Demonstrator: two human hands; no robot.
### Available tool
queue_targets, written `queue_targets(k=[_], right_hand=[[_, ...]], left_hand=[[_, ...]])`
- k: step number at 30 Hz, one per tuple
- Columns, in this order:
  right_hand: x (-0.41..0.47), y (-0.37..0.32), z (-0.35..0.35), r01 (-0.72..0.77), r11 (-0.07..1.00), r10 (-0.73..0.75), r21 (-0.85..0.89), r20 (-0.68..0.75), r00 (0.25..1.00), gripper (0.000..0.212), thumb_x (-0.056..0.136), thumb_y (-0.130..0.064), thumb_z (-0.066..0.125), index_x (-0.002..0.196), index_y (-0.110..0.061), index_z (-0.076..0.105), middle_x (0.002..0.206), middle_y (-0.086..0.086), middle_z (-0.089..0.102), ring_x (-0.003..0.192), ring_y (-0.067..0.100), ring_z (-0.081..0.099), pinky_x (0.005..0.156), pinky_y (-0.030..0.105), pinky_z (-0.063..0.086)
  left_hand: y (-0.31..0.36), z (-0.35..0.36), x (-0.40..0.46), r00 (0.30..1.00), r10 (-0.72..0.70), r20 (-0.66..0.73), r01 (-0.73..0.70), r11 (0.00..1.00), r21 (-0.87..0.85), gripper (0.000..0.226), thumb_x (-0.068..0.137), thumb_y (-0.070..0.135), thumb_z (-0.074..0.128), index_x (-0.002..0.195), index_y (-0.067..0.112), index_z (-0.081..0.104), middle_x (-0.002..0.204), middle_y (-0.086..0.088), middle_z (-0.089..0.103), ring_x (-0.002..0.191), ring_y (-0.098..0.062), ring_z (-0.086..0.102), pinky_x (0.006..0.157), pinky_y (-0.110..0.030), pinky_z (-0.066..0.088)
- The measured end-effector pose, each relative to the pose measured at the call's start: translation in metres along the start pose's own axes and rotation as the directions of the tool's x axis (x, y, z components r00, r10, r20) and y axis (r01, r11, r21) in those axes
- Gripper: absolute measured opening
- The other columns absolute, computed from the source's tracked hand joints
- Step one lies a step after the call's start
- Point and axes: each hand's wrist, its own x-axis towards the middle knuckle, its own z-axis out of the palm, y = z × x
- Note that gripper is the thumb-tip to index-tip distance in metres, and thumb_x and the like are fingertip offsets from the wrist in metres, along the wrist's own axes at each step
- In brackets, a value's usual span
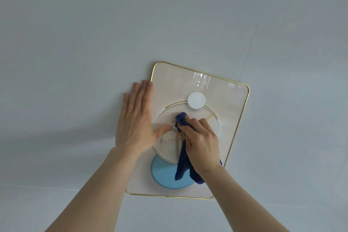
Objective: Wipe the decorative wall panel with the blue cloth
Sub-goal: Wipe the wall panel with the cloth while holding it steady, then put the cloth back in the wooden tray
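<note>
Right hand (pixel 202 142) nearest, fist closed around blue cloth (pixel 183 162), bunched end pressed to the pale central disc, tail hanging over light blue circle (pixel 165 174). Left hand (pixel 136 118) spread flat, straddling wall (pixel 75 43) and left edge of gold-rimmed cream decorative wall panel (pixel 231 103), glossy, tilted.

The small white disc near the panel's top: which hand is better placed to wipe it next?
Probably the right hand: it already grips the blue cloth just below the white disc. The left hand lies flat, empty, over the panel's left edge.
</note>
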Motion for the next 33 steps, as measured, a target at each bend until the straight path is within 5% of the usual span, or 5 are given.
queue_targets(k=[5,10,18,21,33], right_hand=[[-0.031,-0.008,-0.027,-0.383,0.913,0.309,0.138,0.378,0.873,0.025,0.091,-0.013,0.069,0.101,-0.032,0.081,0.094,-0.011,0.073,0.087,0.018,0.063,0.073,0.033,0.053],[-0.092,0.003,-0.043,-0.823,0.415,0.598,0.389,0.565,0.569,0.018,0.088,-0.015,0.077,0.087,-0.032,0.084,0.073,-0.022,0.077,0.077,-0.006,0.07,0.064,0.008,0.05],[-0.182,0.043,-0.068,-0.883,-0.179,0.656,0.434,0.722,0.222,0.008,0.089,-0.011,0.08,0.089,-0.019,0.083,0.082,-0.002,0.084,0.086,0.016,0.078,0.077,0.029,0.06],[-0.215,0.074,-0.08,-0.843,-0.329,0.653,0.425,0.748,0.122,0.005,0.09,-0.014,0.08,0.094,-0.015,0.083,0.088,0.002,0.084,0.09,0.02,0.077,0.085,0.036,0.062],[-0.39,0.206,-0.118,-0.978,-0.176,0.406,0.114,0.913,0.034,0.032,0.085,-0.019,0.086,0.112,-0.031,0.078,0.109,0.003,0.081,0.101,0.02,0.078,0.091,0.039,0.064]], left_hand=[[0.02,-0.021,-0.033,0.999,-0.051,0.019,0.053,0.995,-0.085,0.111,0.081,0.057,0.075,0.162,0.02,0.009,0.172,-0.001,0.019,0.159,-0.021,0.014,0.13,-0.037,0.007],[0.041,-0.005,-0.109,0.944,-0.239,0.226,0.297,0.914,-0.275,0.076,0.081,0.059,0.073,0.147,0.037,0.042,0.147,0.019,0.053,0.136,-0.009,0.048,0.106,-0.031,0.044],[0.117,0.065,-0.222,0.441,-0.087,0.893,0.727,0.617,-0.3,0.069,0.071,0.064,0.074,0.131,0.038,0.051,0.118,0.013,0.071,0.091,-0.004,0.069,0.07,-0.016,0.053],[0.146,0.089,-0.247,0.4,-0.079,0.913,0.752,0.597,-0.279,0.029,0.087,0.035,0.074,0.11,0.021,0.063,0.077,0.015,0.072,0.063,-0.004,0.062,0.059,-0.018,0.048],[0.249,0.201,-0.297,0.38,-0.333,0.863,0.854,0.485,-0.189,0.029,0.094,0.021,0.068,0.117,0.028,0.051,0.105,0.0,0.076,0.097,-0.019,0.073,0.087,-0.039,0.06]])
